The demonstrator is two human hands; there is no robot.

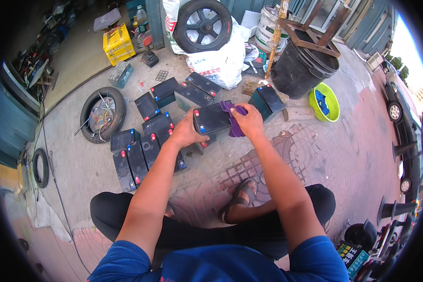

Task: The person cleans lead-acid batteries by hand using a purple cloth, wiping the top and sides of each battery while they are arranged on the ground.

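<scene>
My left hand (187, 132) grips the left end of a black lead-acid battery (212, 118), which has red and blue terminals at that end. In my right hand (250, 122) is a purple cloth (235, 130), bunched against the battery's right end. Several similar batteries (137, 160) stand packed together to the left of my left hand. Just beyond the held one are more batteries (192, 95), set close to each other. Another battery (269, 98) with a green side stands to the right of my right hand, by some wood blocks.
A lime-green basin (334, 107) with a blue cloth (321, 102) sits at the right. Behind it stands a black bucket (296, 70) under a wooden frame (331, 47). A tyre with wires (119, 112) lies left; a spoked wheel (223, 23) leans on a white sack (216, 68). A cordless drill (149, 57) stands farther back.
</scene>
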